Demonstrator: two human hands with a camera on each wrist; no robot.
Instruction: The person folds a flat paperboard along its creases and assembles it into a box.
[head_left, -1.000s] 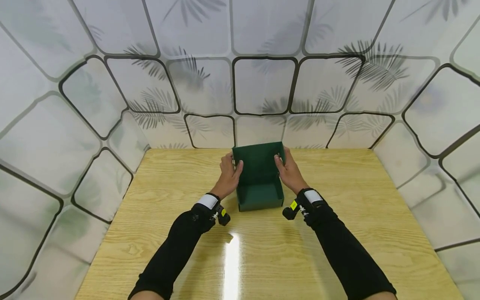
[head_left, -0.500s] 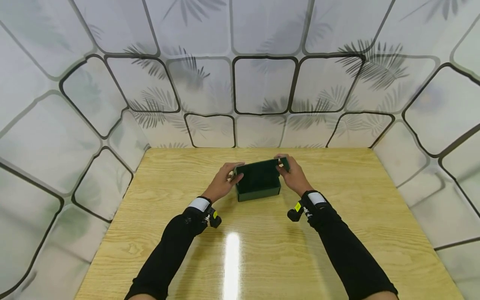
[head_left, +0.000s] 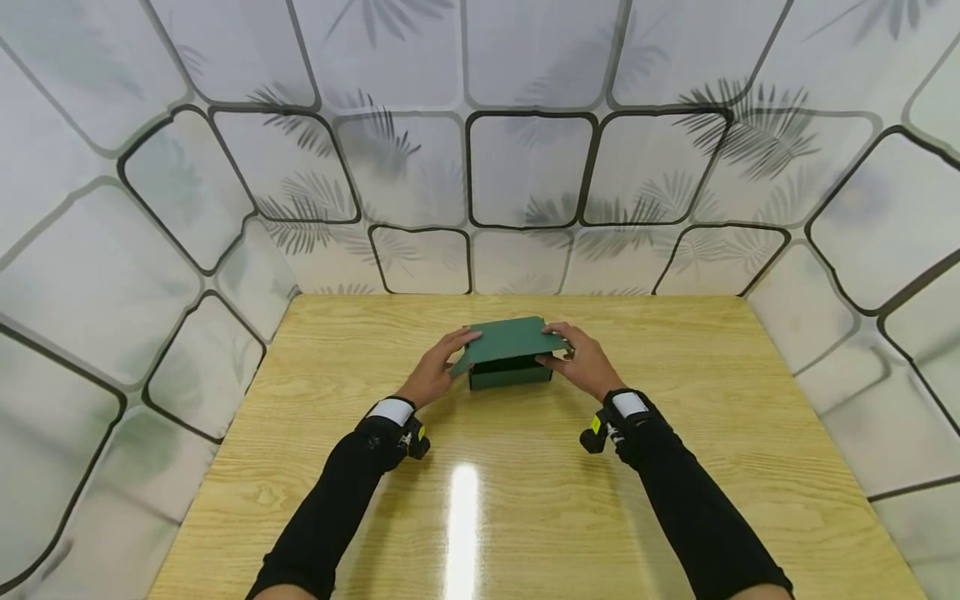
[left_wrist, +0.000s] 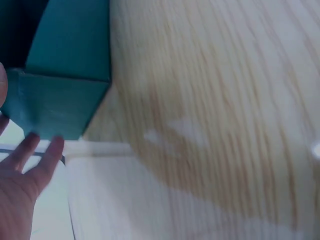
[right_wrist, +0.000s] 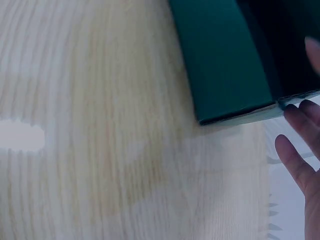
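Observation:
A green cardboard box stands on the table, its hinged lid tilted forward over it with a dark gap at the front. My left hand holds the lid's left edge, fingers over the top. In the left wrist view, the thumb sits near the box's upper rim, while other fingers are by its end wall. At the right edge, my right hand pinches the lid's side flap, thumb below and fingers above. The right wrist view shows the box's front wall and fingertips at its corner. The box's inside is mostly hidden.
The wood-grain table carries a bright light reflection in front of the box. Pale patterned curtain encloses the back and both sides, close behind the table's far edge.
The lid has swung from upright down towards me, covering most of the box's opening. Both hands have moved with it, and the left hand has shifted a little outward.

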